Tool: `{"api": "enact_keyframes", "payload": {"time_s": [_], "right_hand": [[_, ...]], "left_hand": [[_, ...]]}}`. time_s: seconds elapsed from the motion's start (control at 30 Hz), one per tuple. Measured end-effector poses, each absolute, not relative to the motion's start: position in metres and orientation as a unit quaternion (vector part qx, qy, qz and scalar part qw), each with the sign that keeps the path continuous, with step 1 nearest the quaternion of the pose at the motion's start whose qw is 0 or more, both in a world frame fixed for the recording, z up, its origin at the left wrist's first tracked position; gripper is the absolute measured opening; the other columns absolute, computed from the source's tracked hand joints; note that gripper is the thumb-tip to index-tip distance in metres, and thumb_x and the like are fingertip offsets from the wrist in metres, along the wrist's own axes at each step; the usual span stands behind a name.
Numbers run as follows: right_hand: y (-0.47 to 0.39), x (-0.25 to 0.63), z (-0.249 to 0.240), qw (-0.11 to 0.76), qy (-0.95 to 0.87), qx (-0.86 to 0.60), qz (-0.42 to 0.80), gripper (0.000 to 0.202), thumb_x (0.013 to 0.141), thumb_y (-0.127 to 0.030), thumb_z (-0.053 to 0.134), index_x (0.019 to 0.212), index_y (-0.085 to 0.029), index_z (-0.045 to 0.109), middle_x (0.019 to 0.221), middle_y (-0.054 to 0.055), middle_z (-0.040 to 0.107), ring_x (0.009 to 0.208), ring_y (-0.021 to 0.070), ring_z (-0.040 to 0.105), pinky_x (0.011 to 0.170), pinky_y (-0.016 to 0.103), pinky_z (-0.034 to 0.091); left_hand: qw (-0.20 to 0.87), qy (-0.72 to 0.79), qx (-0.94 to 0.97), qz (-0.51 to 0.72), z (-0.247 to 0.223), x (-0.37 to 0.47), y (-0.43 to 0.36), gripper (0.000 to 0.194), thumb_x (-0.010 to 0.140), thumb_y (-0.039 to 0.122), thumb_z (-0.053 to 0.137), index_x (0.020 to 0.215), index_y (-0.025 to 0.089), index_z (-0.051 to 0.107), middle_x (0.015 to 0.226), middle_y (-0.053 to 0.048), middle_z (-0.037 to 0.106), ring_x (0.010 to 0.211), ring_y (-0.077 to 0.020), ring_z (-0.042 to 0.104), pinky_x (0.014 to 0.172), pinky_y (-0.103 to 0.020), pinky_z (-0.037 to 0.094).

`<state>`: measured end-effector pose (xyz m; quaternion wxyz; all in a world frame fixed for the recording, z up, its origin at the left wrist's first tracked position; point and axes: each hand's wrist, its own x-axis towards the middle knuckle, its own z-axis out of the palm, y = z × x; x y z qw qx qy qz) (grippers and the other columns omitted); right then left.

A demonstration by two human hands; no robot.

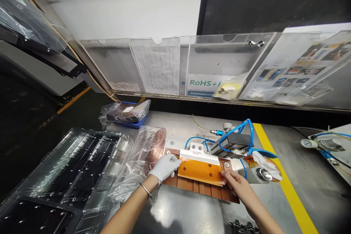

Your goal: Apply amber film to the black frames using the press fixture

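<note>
An orange translucent film sheet (201, 172) with several dark round spots lies over a brown grooved fixture plate (192, 186). My left hand (163, 168), in a white glove, is closed at the sheet's left edge, thumb and fingers pinching it. At the lower right edge, my bare right hand (233, 181) is pinched on the same sheet. A metal bar (200, 155) runs along the sheet's top edge, below a white block (196, 147) labelled JJ-25070. Screws (226, 165) sit at the plate's upper corners.
Blue air hoses (251, 131) and a dark cylinder (233, 142) stand behind the fixture. Clear plastic trays (82, 168) of black parts lie left, beside bagged copper-coloured sheets (153, 146). A bottle with a metal cap (263, 174) stands right, near yellow tape (282, 175).
</note>
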<state>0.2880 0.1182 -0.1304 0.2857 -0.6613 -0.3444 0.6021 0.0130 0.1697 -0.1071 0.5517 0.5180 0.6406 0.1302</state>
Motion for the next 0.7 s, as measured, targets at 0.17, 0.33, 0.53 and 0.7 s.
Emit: {"api": "enact_keyframes", "payload": {"time_s": [0.17,0.33,0.53,0.7], "right_hand": [[0.121,0.289,-0.13,0.272,-0.358,-0.67,0.591,0.046,0.065,-0.066,0.057,0.059,-0.022,0.046,0.046,-0.01,0.031,0.04,0.0068,0.025,0.045,0.026,0.019],[0.122,0.286,-0.132,0.259,-0.374,-0.69,0.562,0.045,0.066,-0.067,0.051,0.059,-0.022,0.047,0.045,-0.009,0.032,0.039,0.0078,0.026,0.045,0.027,0.02],[0.125,0.291,-0.122,0.22,-0.421,-0.724,0.5,0.042,0.061,-0.063,0.06,0.057,-0.023,0.05,0.048,-0.002,0.057,0.045,0.013,0.045,0.053,0.029,0.032],[0.112,0.307,-0.108,0.217,-0.436,-0.736,0.47,0.045,0.069,-0.067,0.055,0.059,-0.023,0.052,0.048,0.0,0.061,0.049,0.0165,0.051,0.055,0.031,0.036]], "left_hand": [[0.552,0.644,0.51,0.14,-0.113,0.011,0.17,0.023,0.078,0.036,0.052,0.065,0.02,0.044,0.054,0.007,0.05,0.036,-0.0065,0.042,0.04,-0.022,0.027],[0.546,0.648,0.513,0.137,-0.115,0.01,0.171,0.02,0.079,0.034,0.051,0.067,0.02,0.043,0.053,0.007,0.049,0.036,-0.0069,0.042,0.04,-0.021,0.028],[0.518,0.671,0.517,0.119,-0.111,0.008,0.17,0.029,0.078,0.046,0.055,0.068,0.023,0.04,0.044,0.009,0.043,0.034,-0.0095,0.04,0.036,-0.021,0.025],[0.451,0.702,0.535,0.129,-0.096,-0.005,0.154,0.048,0.076,0.062,0.054,0.06,0.023,0.03,0.043,0.01,0.031,0.039,-0.0112,0.045,0.046,-0.024,0.035]]}}
